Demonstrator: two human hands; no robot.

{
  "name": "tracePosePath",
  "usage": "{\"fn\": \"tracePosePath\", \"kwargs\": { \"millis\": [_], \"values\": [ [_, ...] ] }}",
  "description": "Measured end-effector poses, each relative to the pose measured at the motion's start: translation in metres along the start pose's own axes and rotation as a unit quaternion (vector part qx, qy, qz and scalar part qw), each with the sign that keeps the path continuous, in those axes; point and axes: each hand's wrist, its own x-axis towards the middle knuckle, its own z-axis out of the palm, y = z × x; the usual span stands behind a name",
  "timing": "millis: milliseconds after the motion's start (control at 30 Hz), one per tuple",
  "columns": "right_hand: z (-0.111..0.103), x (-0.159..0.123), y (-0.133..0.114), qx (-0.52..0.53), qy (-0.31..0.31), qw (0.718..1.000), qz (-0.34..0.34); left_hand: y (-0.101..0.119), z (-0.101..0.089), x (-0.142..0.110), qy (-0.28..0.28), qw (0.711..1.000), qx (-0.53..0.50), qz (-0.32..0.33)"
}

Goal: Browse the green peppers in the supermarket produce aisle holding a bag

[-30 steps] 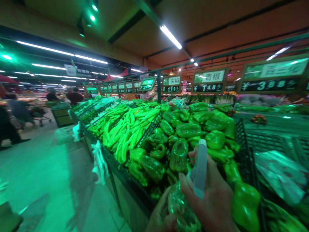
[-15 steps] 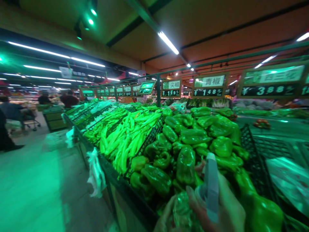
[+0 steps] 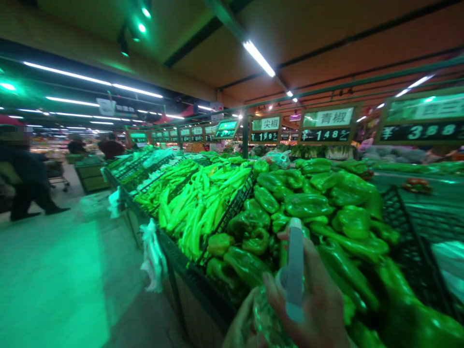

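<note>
Head view: right hand (image 3: pixel 319 304) back-up over green peppers (image 3: pixel 308 205), fingers clasping plastic bag (image 3: pixel 266 316).

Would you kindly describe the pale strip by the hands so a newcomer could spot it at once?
Start at the bell pepper bin, right of the long chillies. At its near edge the right hand reaches in. The strip lies upright across its back: pale, flat and straight amid glossy green peppers.

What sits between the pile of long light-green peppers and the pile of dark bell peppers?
In the head view, a black mesh divider stands between the long peppers and the bell peppers.
</note>
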Motion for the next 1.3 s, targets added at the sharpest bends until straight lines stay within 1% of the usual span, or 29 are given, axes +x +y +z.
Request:
{"fn": "tracePosePath", "kwargs": {
  "millis": [67,133,300,467,567,733,833,933,1133,1200,1300],
  "values": [
    [0.003,0.005,-0.003,0.005,-0.024,0.999,-0.030,0.004,-0.003,-0.001,0.009,1.000,0.014,0.003],
    [0.005,0.009,-0.006,0.011,-0.036,0.998,-0.042,0.007,-0.005,-0.002,0.013,1.000,0.020,0.007],
    [0.011,0.012,-0.014,0.038,-0.038,0.998,-0.020,0.016,-0.009,-0.007,0.018,1.000,0.023,0.003],
    [0.014,0.009,-0.009,0.035,-0.052,0.998,-0.024,0.023,0.001,-0.011,0.014,1.000,0.022,0.016],
    [0.014,0.008,-0.004,0.035,-0.048,0.998,-0.029,0.022,0.005,-0.012,0.020,0.999,0.028,0.021],
    [0.011,0.010,-0.003,0.047,-0.022,0.997,-0.063,0.014,0.000,-0.011,0.046,0.998,0.040,0.002],
    [0.007,0.011,-0.005,0.065,-0.012,0.996,-0.059,0.010,-0.001,-0.010,0.050,0.998,0.040,-0.001],
    [0.004,0.012,-0.006,0.081,-0.010,0.995,-0.048,0.009,0.005,-0.009,0.050,0.998,0.041,0.007],
    [0.001,0.012,-0.007,0.091,0.001,0.993,-0.073,0.009,0.026,-0.011,0.031,0.998,0.032,0.038],
    [0.003,0.011,-0.007,0.090,0.001,0.993,-0.076,0.009,0.029,-0.013,0.031,0.998,0.031,0.043],
    [0.005,0.010,-0.008,0.087,0.004,0.993,-0.085,0.009,0.028,-0.016,0.035,0.998,0.030,0.047]
  ]
}}
